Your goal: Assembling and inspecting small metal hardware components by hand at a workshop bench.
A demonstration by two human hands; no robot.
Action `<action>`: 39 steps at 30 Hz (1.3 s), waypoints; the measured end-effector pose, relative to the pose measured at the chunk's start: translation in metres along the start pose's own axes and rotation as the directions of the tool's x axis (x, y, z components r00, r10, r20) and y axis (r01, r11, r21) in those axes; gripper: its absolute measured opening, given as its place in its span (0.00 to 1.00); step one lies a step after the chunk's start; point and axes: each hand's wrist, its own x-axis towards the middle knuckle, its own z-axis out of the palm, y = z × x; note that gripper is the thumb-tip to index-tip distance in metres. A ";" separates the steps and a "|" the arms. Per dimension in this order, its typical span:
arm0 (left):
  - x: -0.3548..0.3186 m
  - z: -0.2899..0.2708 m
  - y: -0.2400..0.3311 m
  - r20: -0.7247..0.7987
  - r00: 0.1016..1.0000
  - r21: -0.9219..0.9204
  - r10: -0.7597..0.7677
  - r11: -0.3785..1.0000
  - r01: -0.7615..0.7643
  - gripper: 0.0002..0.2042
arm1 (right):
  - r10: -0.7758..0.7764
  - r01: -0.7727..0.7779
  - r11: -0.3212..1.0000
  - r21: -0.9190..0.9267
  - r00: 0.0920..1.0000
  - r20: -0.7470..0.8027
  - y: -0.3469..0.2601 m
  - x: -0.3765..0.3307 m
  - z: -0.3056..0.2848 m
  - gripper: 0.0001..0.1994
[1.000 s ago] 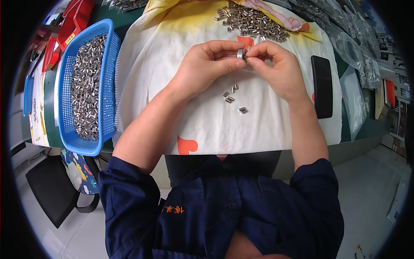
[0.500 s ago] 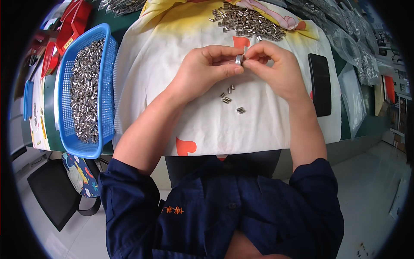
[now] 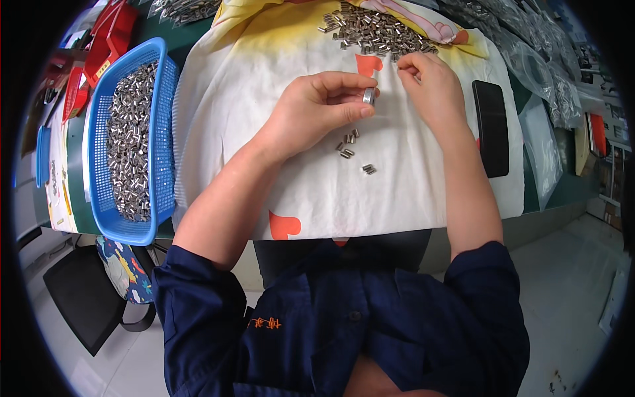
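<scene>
Your left hand (image 3: 317,109) pinches a small metal sleeve (image 3: 368,96) between thumb and fingertips over the white cloth (image 3: 317,198), while your right hand (image 3: 433,86), at its 2 o'clock, curls its fingers into the edge of the loose pile of metal pieces (image 3: 377,33) at 12 o'clock; whether it has gripped one cannot be told. This looks like a pick-up between assemblies: next comes a clean single piece, brought to the sleeve, with finished ones (image 3: 350,149) lying at 6 o'clock.

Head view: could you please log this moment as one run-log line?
left hand: pinches metal sleeve | right hand: fingertips at sleeve pile | loose sleeves on cloth | blue basket at left
</scene>
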 end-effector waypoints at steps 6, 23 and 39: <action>0.001 -0.001 0.000 -0.017 1.000 -0.018 0.007 1.000 -0.007 0.16 | -0.132 0.134 0.990 -0.049 0.990 0.039 -0.001 0.001 -0.004 0.05; 0.002 -0.007 0.000 -0.051 0.997 -0.139 0.058 0.988 -0.065 0.18 | -0.178 -0.011 0.735 0.678 0.962 0.208 -0.036 -0.018 -0.014 0.05; 0.001 -0.002 -0.003 -0.131 0.985 -0.011 0.110 0.994 -0.112 0.16 | -0.313 0.337 0.872 0.355 0.941 -0.127 -0.047 -0.025 -0.008 0.03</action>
